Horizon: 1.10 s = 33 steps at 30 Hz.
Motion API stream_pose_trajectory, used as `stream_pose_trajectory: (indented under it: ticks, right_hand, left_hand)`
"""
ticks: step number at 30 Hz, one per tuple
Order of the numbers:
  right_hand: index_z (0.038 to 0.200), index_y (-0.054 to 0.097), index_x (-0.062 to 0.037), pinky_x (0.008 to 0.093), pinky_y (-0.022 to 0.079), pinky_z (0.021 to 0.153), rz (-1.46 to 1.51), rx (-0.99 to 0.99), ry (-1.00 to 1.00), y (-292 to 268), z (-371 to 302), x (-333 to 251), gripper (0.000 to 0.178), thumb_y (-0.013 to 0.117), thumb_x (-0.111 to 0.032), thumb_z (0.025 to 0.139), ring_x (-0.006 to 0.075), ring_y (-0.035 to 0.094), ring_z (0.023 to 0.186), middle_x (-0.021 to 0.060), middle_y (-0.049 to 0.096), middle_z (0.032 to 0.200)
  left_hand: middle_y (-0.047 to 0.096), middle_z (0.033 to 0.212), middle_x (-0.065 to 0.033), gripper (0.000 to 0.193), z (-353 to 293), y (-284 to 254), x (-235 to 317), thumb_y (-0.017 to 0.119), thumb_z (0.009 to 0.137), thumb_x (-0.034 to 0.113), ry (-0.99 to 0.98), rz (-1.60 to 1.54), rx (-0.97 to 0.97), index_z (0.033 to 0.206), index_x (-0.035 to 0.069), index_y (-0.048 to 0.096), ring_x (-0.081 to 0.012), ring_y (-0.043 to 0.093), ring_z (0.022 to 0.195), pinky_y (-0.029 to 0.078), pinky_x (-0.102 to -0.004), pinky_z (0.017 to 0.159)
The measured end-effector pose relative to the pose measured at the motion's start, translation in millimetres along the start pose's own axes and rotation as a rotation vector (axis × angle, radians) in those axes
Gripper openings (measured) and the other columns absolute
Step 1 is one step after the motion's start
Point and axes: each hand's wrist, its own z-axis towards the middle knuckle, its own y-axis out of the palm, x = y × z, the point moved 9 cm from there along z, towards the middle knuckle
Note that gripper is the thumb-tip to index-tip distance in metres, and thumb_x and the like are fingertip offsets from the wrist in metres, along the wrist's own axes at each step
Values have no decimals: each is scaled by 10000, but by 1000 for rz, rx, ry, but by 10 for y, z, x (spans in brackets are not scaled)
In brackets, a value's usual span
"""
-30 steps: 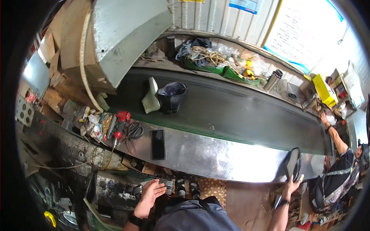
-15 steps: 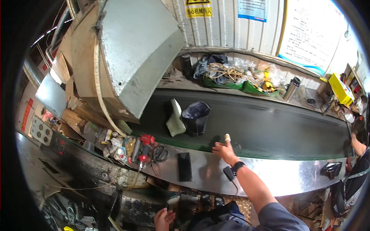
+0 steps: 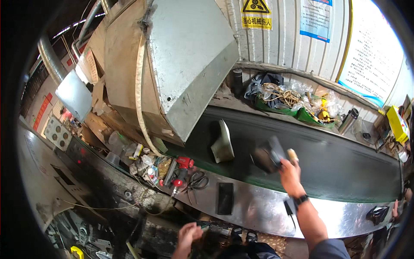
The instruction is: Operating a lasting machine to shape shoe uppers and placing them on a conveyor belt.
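Note:
My right hand (image 3: 291,176), with a pale cover on one finger, grips the edge of a dark cup-shaped piece (image 3: 268,158). Motion blurs this piece over the dark conveyor belt (image 3: 336,166). To its left, a pale curved piece (image 3: 223,144) stands on the belt, apart from my hand. My left hand (image 3: 189,236) is low in front of the metal ledge (image 3: 254,211), its fingers loosely bent and apart from the belt. A black phone (image 3: 225,198) lies flat on that ledge between my hands.
A red-and-grey power tool (image 3: 181,169) and black-handled scissors (image 3: 196,182) lie left of the phone. A large metal hood (image 3: 189,56) overhangs the belt's left end. Green bags (image 3: 312,117) and a steel flask (image 3: 348,121) line the back shelf. Another person's hand (image 3: 395,209) shows at far right.
My right hand has taken hold of the dark cup-shaped piece, which is now away from the pale piece. The view has shifted, and my left hand appears slightly higher.

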Motion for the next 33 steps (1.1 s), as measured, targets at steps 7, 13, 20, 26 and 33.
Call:
stream_pose_trajectory:
  ticks: [7,13,20,26,33]
  right_hand:
    - [1567,386,-186,498,479,1074,194,174,142,-1872,-2031,60,592,590,-249,1015,320,574,1288,147,566,1404]
    - [1410,552,-100,567,516,1029,378,454,222,-2259,-3316,347,407,633,-183,1020,253,645,1130,92,708,1246]
    - [1467,482,-52,593,463,1106,614,441,166,-2530,-3504,609,574,425,-482,1091,383,508,1377,167,508,1514]
    - [1380,558,-70,513,522,1020,703,447,93,-2782,-3355,425,489,461,-441,1075,325,596,1263,132,615,1379]
    - [1218,655,-92,457,566,860,622,392,86,-2767,-3035,156,421,525,-443,1024,278,671,987,128,701,1073]
  left_hand:
    - [745,1046,-79,460,1603,2101,1403,742,910,233,399,411,-277,1308,15,661,-190,703,888,572,-311,781]
    - [193,1650,-302,1263,2860,3064,1604,873,689,502,366,849,34,1657,198,121,-460,265,1507,285,-522,1213]
    - [67,1656,-334,1271,2983,3040,1622,841,686,253,255,1108,284,1643,413,19,-488,236,1496,306,-608,1180]
    - [312,1545,-305,936,951,3362,1695,821,557,185,1243,1626,-255,1460,195,575,-481,339,1398,297,-556,1155]
    - [485,1407,-110,588,-1279,3171,347,737,635,364,2034,1403,-592,1201,217,675,-330,385,1376,313,-547,994]
